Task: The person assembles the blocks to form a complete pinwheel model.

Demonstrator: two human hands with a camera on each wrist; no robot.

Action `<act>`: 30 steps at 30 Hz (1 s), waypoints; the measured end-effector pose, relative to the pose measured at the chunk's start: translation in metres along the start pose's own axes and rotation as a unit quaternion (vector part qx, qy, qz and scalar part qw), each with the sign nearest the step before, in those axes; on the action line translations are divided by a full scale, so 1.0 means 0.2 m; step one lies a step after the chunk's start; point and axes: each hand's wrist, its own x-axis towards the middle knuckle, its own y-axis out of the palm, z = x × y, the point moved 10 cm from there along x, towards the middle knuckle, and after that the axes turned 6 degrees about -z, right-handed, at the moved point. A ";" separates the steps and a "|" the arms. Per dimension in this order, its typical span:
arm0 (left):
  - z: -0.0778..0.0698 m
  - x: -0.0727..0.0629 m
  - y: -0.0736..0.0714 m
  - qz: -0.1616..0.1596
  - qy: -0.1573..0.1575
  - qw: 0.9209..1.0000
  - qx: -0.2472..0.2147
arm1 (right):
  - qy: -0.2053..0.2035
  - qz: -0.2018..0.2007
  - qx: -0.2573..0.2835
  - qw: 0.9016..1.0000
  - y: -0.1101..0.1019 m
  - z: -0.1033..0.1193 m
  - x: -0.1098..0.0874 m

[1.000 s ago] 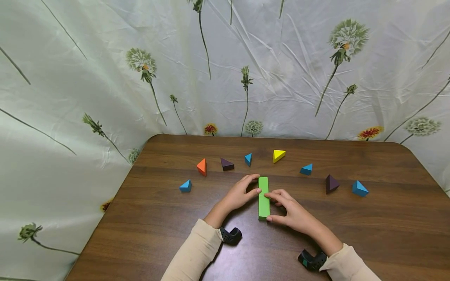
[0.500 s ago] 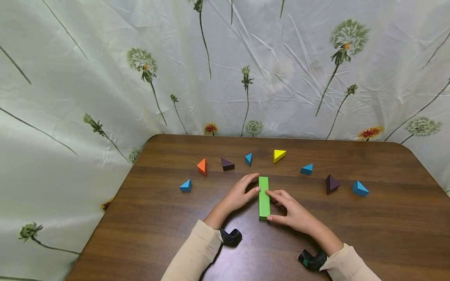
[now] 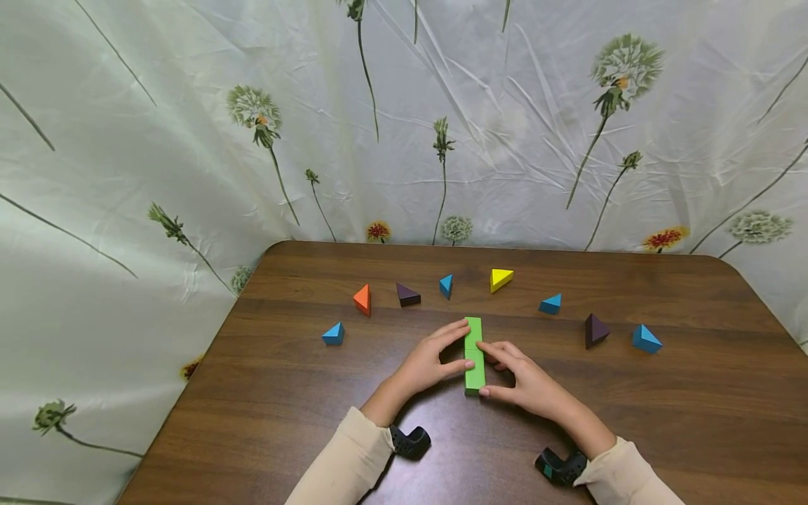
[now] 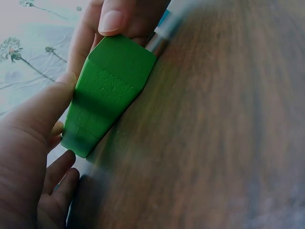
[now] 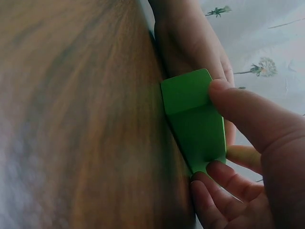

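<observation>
Two green blocks lie end to end on the wooden table, the far block (image 3: 473, 333) meeting the near block (image 3: 475, 377) at a thin seam. My left hand (image 3: 423, 365) touches their left side, its index fingertip by the far end and its thumb on the near block. From the opposite side my right hand (image 3: 527, 379) rests fingertips close to the seam, with its thumb at the near end. In the left wrist view the green block surface (image 4: 107, 90) shows beside the fingers. The right wrist view shows the right thumb along a green edge (image 5: 195, 129).
Small triangular blocks form an arc beyond the hands: several blue ones such as the left blue block (image 3: 333, 334), an orange block (image 3: 362, 300), two dark purple ones including the right purple block (image 3: 596, 331), and a yellow block (image 3: 501, 280). A flowered curtain (image 3: 404, 140) hangs behind the table.
My left hand has slid toward me along the green blocks, its thumb shifting from the far block to the near one. My right hand and the triangular blocks stay almost still.
</observation>
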 end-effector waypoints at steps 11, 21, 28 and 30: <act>-0.02 -0.01 0.00 -0.013 0.005 0.999 0.033 | 0.000 0.005 0.002 1.000 0.00 0.00 -0.01; -0.02 -0.01 0.00 -0.015 -0.004 0.999 0.028 | -0.001 0.006 0.001 1.000 0.00 0.00 -0.01; -0.01 -0.01 0.00 -0.018 -0.002 1.000 0.025 | 0.000 0.000 -0.001 1.000 0.00 0.00 -0.01; -0.02 0.00 0.00 -0.017 0.000 1.000 0.021 | 0.000 -0.004 -0.002 1.000 0.00 0.01 -0.01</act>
